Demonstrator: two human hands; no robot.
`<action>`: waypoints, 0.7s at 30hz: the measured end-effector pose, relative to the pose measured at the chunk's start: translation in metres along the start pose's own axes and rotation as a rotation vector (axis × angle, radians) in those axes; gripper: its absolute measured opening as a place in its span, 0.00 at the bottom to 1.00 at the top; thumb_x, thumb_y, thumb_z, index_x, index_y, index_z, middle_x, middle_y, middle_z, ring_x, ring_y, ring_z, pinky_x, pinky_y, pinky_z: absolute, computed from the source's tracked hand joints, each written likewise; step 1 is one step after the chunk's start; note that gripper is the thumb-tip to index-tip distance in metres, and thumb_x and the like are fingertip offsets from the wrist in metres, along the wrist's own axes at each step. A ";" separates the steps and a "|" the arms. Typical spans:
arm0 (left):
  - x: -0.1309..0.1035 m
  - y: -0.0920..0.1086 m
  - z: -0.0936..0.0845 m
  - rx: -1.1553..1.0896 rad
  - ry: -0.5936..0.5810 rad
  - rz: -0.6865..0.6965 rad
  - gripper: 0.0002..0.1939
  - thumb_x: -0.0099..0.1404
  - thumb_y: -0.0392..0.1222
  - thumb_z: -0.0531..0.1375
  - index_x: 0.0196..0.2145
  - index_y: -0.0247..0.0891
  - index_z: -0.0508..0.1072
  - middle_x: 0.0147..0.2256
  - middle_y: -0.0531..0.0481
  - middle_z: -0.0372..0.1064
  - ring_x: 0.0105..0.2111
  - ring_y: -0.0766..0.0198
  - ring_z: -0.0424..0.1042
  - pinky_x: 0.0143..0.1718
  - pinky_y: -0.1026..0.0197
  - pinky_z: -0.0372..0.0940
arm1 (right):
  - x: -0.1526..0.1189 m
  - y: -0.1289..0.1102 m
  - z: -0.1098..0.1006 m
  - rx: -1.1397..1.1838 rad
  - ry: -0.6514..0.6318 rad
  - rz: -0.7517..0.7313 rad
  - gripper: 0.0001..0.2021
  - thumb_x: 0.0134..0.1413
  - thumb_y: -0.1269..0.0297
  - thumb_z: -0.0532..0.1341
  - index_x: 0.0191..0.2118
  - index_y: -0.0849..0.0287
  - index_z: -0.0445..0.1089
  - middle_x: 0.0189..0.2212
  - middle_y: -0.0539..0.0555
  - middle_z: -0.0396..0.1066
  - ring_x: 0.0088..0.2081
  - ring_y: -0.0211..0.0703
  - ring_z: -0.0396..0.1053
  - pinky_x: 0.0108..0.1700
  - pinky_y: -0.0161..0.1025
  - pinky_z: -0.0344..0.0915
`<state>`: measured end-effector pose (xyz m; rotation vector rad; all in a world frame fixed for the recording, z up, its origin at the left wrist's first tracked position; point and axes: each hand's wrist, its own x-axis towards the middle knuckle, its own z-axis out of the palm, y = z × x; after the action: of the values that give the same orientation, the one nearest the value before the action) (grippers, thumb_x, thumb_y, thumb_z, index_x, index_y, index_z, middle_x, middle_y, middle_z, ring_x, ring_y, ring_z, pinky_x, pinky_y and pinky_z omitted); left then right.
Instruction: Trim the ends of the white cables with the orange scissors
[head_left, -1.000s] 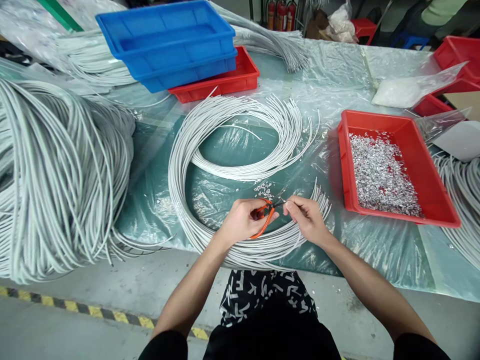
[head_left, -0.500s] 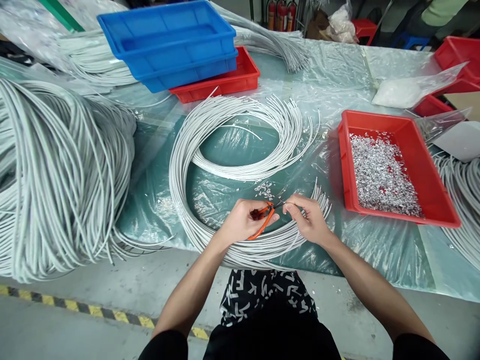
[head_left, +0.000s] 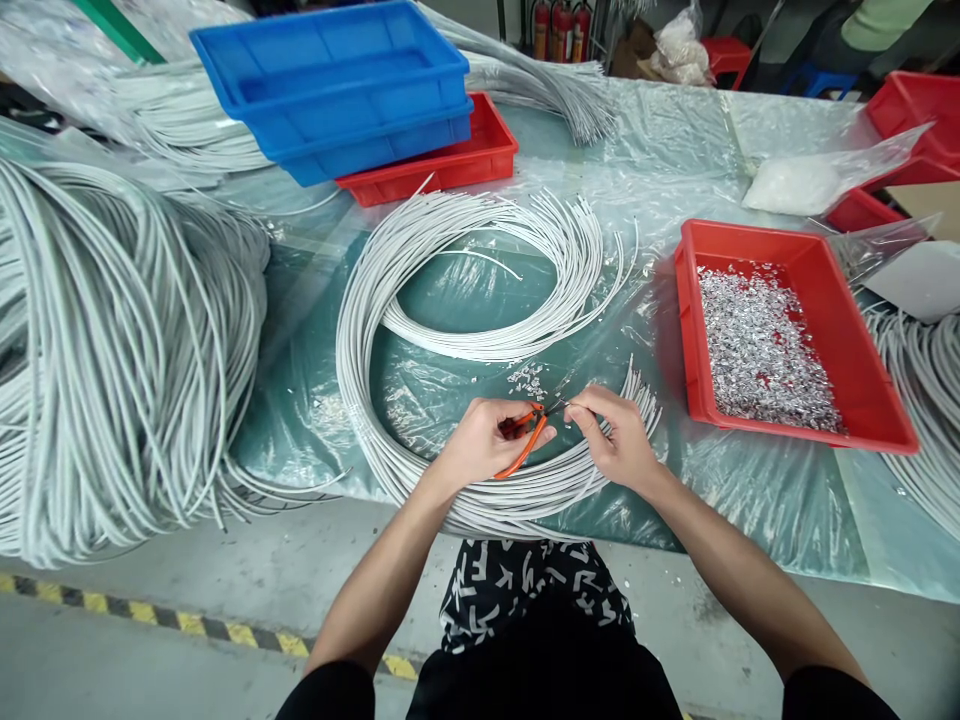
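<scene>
My left hand (head_left: 486,438) is wrapped round the orange handles of small pliers (head_left: 525,452), whose dark jaws point right. At the jaw tips, my right hand (head_left: 611,430) pinches with thumb and forefinger; what lies between them is too small and hidden to name. Both hands are above the front strands of a coil of white cables (head_left: 360,330) on the table. The cut cable ends (head_left: 643,392) fan out just right of my right hand. Beyond the pliers lies a small scatter of shiny metal bits (head_left: 527,380).
A red tray (head_left: 862,350) of small silvery pieces stands to the right. Blue trays (head_left: 352,110) rest on a red tray (head_left: 480,150) at the back left. A large heap of grey cables (head_left: 135,360) hangs over the table's left front edge. Plastic film covers the table (head_left: 300,400).
Almost nothing differs. The whole view has shifted very slightly, and both hands keep the same hold at the pliers' tips.
</scene>
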<state>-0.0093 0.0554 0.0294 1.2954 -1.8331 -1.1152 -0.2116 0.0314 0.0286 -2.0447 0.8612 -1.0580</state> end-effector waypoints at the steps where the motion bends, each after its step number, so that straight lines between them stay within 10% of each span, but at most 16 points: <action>1: 0.000 0.000 0.000 0.003 0.003 0.001 0.18 0.61 0.44 0.64 0.21 0.35 0.61 0.22 0.57 0.47 0.24 0.70 0.46 0.25 0.65 0.45 | 0.000 0.000 0.000 0.004 0.000 0.003 0.11 0.66 0.71 0.53 0.31 0.59 0.66 0.26 0.52 0.67 0.30 0.40 0.63 0.34 0.38 0.59; 21: 0.000 -0.002 0.002 0.051 0.152 0.032 0.17 0.62 0.43 0.63 0.21 0.34 0.64 0.21 0.57 0.52 0.23 0.70 0.49 0.24 0.65 0.48 | 0.000 -0.003 0.001 0.008 0.032 0.069 0.13 0.66 0.68 0.54 0.29 0.59 0.67 0.24 0.51 0.67 0.27 0.39 0.63 0.32 0.38 0.58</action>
<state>-0.0104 0.0558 0.0269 1.3371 -1.7738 -0.9313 -0.2100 0.0329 0.0306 -1.9819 0.9351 -1.0574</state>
